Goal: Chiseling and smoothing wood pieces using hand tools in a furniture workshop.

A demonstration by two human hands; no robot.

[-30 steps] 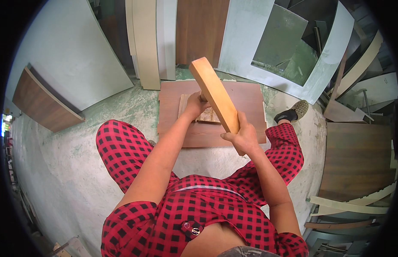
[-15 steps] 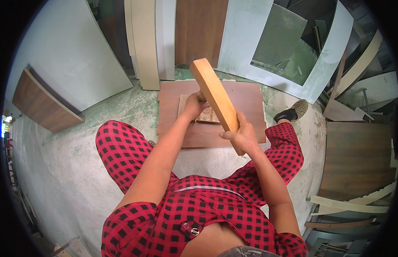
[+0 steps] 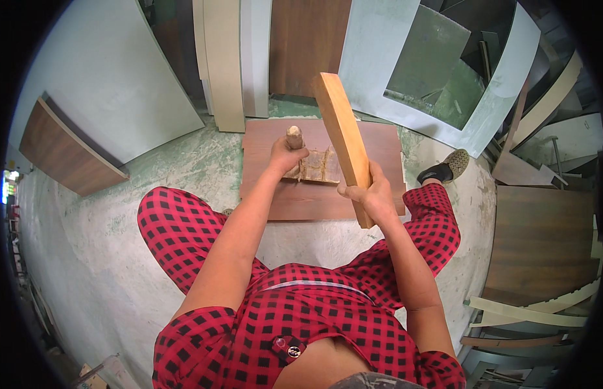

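Observation:
My left hand (image 3: pixel 288 157) is closed round the upright wooden handle of a chisel (image 3: pixel 294 136), whose rounded top sticks out above the fist. The blade is hidden below the hand. Under it lies a small wooden block (image 3: pixel 322 166) with rough grooves cut across its face. The block rests on a reddish-brown board (image 3: pixel 295 206) on the floor. My right hand (image 3: pixel 371 197) grips the lower end of a thick, light wooden bar (image 3: pixel 344 129). The bar is raised and tilted, its far end pointing away from me, apart from the chisel and to its right.
Pale panels (image 3: pixel 107 71) and a brown panel (image 3: pixel 308 48) lean at the back. A white frame (image 3: pixel 369 65) stands at the far right, beside piled offcuts (image 3: pixel 554 146). A curved brown board (image 3: pixel 71 152) leans at the left. My shod foot (image 3: pixel 444 167) is right of the floor board.
The bar in my right hand has swung right and more upright, away from the chisel. The chisel's handle top and more of the grooved block now show.

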